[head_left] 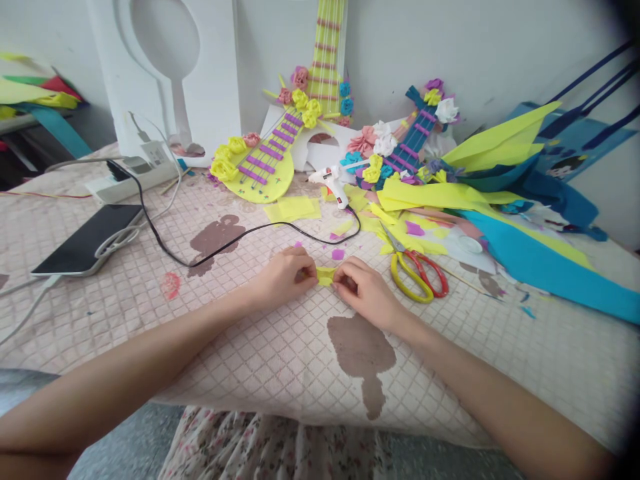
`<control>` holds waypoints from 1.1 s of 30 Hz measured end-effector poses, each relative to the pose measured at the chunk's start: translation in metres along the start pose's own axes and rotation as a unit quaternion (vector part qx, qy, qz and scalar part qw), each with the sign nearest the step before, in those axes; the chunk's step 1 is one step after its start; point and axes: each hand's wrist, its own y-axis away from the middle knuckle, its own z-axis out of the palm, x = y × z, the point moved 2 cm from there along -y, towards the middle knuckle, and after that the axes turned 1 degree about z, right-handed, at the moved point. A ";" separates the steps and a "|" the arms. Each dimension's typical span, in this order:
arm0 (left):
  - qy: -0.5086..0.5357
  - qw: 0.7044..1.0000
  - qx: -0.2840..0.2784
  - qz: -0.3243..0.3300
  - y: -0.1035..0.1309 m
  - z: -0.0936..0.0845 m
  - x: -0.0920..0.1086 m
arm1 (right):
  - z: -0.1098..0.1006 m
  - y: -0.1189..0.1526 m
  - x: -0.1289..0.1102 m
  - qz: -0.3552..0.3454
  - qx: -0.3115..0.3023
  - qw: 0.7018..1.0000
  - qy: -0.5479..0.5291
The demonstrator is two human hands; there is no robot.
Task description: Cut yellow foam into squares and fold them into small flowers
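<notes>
A small piece of yellow crepe paper (325, 275) is stretched between my two hands, just above the quilted tablecloth (260, 353). My left hand (286, 277) pinches its left end between thumb and fingers. At its right end, my right hand (367, 288) has the paper in a similar pinch. Yellow-and-red-handled scissors (413, 267) lie beside my right hand with their blades pointing away. Beyond my hands rests a white glue gun (333, 185) with a black cord. Small purple scraps (338, 255) lie close to my fingertips.
Decorated paper instruments, one yellow (265, 170) and one blue (413, 143), lean at the back with paper flowers. Blue crepe paper (545, 260) stretches along the right. A tablet (87, 240) and a power strip (133, 180) lie at left; the black cord (225, 245) crosses the table.
</notes>
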 end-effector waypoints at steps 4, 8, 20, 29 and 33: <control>-0.004 1.000 0.000 -0.010 -0.001 0.000 0.002 | 0.000 -0.001 -0.001 0.004 0.004 1.000 -0.011; -0.014 1.000 0.004 -0.012 -0.001 0.002 0.002 | 0.001 -0.001 -0.001 0.008 0.013 1.000 0.000; -0.050 0.998 0.027 -0.037 -0.002 0.008 0.004 | 0.004 -0.004 0.000 0.021 0.017 0.999 0.023; -0.054 0.998 0.018 -0.037 -0.001 0.007 0.004 | 0.003 -0.004 -0.001 0.021 0.015 1.000 0.016; -0.064 0.997 0.014 -0.036 -0.001 0.008 0.005 | 0.003 -0.003 -0.001 0.024 0.015 0.999 0.018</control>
